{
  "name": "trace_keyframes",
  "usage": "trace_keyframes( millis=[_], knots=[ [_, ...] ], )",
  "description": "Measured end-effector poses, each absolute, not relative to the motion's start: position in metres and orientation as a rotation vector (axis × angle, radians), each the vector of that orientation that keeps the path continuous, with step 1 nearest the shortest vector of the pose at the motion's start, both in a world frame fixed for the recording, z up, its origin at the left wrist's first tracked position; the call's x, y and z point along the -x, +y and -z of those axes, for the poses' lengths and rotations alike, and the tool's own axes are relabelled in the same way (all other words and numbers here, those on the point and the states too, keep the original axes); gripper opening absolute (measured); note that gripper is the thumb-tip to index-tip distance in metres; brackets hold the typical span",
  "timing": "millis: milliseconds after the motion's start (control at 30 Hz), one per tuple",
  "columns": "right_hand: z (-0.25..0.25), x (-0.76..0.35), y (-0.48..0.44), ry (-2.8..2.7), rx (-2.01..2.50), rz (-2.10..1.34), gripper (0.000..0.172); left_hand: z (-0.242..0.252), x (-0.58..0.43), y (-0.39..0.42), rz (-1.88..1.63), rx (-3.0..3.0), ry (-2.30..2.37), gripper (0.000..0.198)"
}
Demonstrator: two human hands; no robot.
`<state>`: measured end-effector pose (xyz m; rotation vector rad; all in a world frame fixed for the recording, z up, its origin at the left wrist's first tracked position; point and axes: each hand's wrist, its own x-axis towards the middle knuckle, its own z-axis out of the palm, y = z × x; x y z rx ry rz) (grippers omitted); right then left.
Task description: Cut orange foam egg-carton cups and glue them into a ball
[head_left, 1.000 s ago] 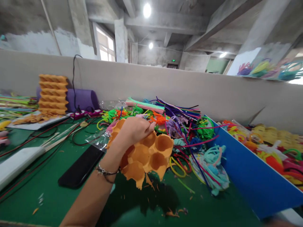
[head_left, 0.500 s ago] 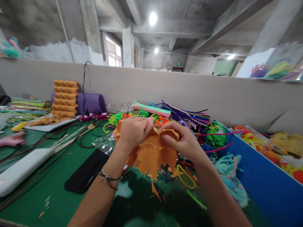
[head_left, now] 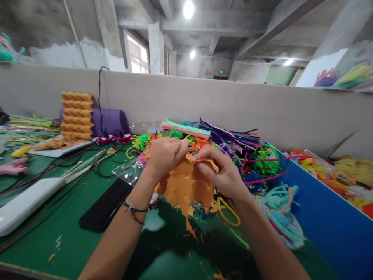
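Orange, bumpy, cupped tray with torn edges (head_left: 188, 182) is pinched by your left hand (head_left: 166, 156) and right hand (head_left: 223, 172), above the green table (head_left: 68, 221).

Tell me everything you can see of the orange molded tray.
The orange molded tray looks like pulp or card, with cup-like hollows and a ragged, torn lower edge. It is held tilted over the green tabletop: the left hand closes over its upper left, the right hand pinches its upper right edge.

Orange cupped tray piece (head_left: 186, 182), ragged at its lower edge, tilted above the tabletop (head_left: 67, 217)
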<state>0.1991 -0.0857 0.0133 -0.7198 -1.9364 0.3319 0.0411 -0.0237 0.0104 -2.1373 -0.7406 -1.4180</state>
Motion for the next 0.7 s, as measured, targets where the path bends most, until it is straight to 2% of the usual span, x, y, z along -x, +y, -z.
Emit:
trace_keyframes(
  millis=[367,700],
  knots=[
    [-0.0139,-0.2019,-0.0864,-1.964,0.644,-0.305,0.015,-0.0078,-0.0454,-0.0231,1.446,2.291,-0.717,0.052],
    [-0.0136,-0.1980,-0.0886,-1.983,0.704,-0.303,0.020,-0.0158,-0.0390,-0.0249,1.273,2.205,-0.757,0.053]
  ],
)
